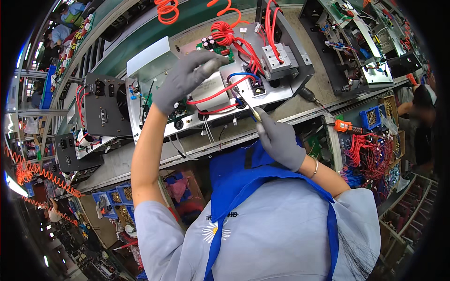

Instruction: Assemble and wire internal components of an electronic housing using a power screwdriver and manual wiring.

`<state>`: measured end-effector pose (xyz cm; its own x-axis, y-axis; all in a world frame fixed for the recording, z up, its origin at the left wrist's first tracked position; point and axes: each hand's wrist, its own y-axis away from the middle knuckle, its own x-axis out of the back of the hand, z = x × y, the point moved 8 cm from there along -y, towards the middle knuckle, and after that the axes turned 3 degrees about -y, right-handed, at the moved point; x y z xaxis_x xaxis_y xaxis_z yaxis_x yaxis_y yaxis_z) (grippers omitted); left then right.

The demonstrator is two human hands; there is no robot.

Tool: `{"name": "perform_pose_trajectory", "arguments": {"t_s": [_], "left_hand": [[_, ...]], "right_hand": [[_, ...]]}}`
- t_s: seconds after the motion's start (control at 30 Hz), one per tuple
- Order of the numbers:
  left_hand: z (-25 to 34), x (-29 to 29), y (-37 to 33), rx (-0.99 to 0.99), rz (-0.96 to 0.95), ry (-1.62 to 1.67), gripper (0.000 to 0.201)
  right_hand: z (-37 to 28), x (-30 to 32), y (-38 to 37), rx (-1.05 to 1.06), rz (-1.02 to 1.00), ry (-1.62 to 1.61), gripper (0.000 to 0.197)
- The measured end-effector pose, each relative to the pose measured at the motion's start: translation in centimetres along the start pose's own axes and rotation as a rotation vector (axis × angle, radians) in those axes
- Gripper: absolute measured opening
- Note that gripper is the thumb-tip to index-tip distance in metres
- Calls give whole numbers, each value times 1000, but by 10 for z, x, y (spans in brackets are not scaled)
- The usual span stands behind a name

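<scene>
A metal chassis (276, 97) with circuit boards, red wires and a white cylindrical part (209, 93) lies on the bench before me. My left hand (190, 77), in a grey glove, hovers over the white cylinder. Its fingers stretch rightward toward the green board (226, 52), apparently holding nothing. My right hand (280, 140), also gloved, is closed on a slim metal tool with a yellowish handle (256, 114). The tool's thin shaft points up and left, toward the red and blue wires (240, 77) at the chassis's near edge. Its exact kind and its tip are hard to make out.
A grey breaker (280, 61) sits at the chassis's right, beside a coil of red wire (222, 33). A black-bodied driver (308, 95) and an orange-handled tool (348, 127) lie to the right. Another black unit (104, 107) stands left. Wire bundles (370, 154) and blue bins (371, 117) are at right.
</scene>
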<state>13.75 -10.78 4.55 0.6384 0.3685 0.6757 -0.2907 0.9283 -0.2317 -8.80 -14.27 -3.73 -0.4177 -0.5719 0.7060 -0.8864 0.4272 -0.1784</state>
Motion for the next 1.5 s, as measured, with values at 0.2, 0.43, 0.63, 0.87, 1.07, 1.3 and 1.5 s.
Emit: {"name": "perform_pose_trajectory", "arguments": {"t_s": [0.2, 0.43, 0.63, 0.87, 1.07, 1.3, 1.5], "left_hand": [[-11, -40, -4, -267, -246, -143, 44], [-10, -43, -2, -213, -336, -214, 52], [-11, -42, -4, -212, -339, -187, 54], [-10, -43, -4, -188, -375, -219, 55], [-6, -44, -2, -210, -396, -233, 57], [-3, -46, -4, -173, -424, -255, 56], [-11, -47, -8, -222, -385, -239, 56]], "right_hand": [[-23, -5, -9, 55, 31, 88, 40], [-30, -9, -9, 123, 7, 194, 43], [-9, -33, -7, 207, 125, 133, 51], [3, -46, -5, 234, 161, 121, 57], [0, -44, -1, 226, 150, 111, 59], [0, -40, 0, 231, 143, 113, 58], [-34, -13, -11, 186, 71, 158, 54]]}}
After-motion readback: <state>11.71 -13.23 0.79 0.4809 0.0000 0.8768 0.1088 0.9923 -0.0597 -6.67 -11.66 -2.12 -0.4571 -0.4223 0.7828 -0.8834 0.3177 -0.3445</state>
